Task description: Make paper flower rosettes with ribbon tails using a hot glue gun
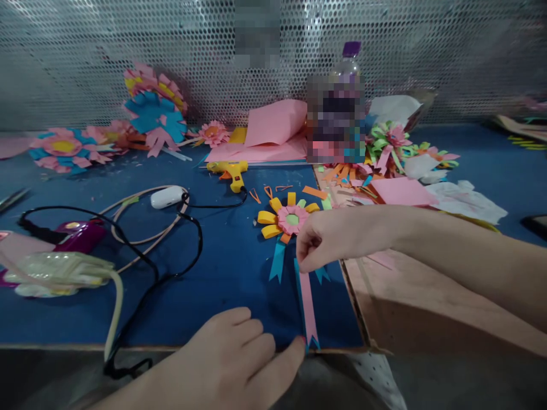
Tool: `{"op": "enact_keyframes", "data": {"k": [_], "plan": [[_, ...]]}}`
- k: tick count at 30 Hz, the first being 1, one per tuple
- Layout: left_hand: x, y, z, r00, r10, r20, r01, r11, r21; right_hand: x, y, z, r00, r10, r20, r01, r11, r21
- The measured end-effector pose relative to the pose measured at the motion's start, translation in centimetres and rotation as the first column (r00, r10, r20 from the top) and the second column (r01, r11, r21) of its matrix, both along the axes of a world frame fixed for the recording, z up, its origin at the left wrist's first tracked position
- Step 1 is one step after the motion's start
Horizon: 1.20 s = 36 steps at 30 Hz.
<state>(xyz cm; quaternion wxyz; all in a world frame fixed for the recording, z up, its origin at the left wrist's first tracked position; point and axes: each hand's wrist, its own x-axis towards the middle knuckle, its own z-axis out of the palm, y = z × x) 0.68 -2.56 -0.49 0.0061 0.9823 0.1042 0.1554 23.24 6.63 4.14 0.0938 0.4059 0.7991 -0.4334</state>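
A paper flower rosette lies on the blue tabletop, with yellow loops, a pink ring and a green centre. Blue notched tails hang below it. My right hand is closed in a pinch at the upper end of a pink paper strip, just below the rosette and partly covering its right side. A blue strip lies under the pink one and shows along its edges. At the table's front edge, my left hand has curled fingers, one fingertip meeting the lower notched end of the strips. Its thumb side is mostly hidden.
A yellow glue gun lies behind the rosette, its black cable running left past a white plug-like device. A power strip is at left. Finished paper flowers, pink sheets and a purple-capped bottle line the back.
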Motion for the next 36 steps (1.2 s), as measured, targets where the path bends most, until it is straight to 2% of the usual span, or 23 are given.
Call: {"op": "enact_keyframes", "data": {"k": [6, 11, 15, 23, 29, 36], "plan": [[-0.01, -0.15, -0.33, 0.996, -0.020, -0.086, 0.025, 0.998, 0.061, -0.22, -0.19, -0.29, 1.000, -0.029, -0.002, 0.029, 0.999, -0.027], [0.12, -0.10, -0.25, 0.991, -0.034, -0.131, 0.043, 0.997, 0.061, -0.20, -0.24, -0.61, 0.999, -0.040, 0.009, 0.040, 0.998, -0.039], [0.02, 0.05, 0.03, 0.990, -0.049, -0.134, 0.056, 0.997, 0.048, -0.21, -0.24, -0.77, 0.999, -0.036, 0.001, 0.036, 0.999, -0.038], [-0.72, -0.22, -0.46, 0.989, -0.081, -0.120, 0.084, 0.996, 0.019, -0.27, -0.20, -0.82, 0.998, -0.060, 0.006, 0.060, 0.996, -0.061], [-0.47, -0.19, 0.00, 0.989, -0.060, -0.137, 0.062, 0.998, 0.005, -0.45, -0.33, -0.78, 0.997, -0.082, -0.001, 0.082, 0.995, -0.050], [-0.50, -0.14, -0.19, 0.989, -0.066, -0.132, 0.069, 0.997, 0.016, -0.49, -0.39, -0.73, 0.996, -0.087, 0.023, 0.088, 0.995, -0.050]]}}
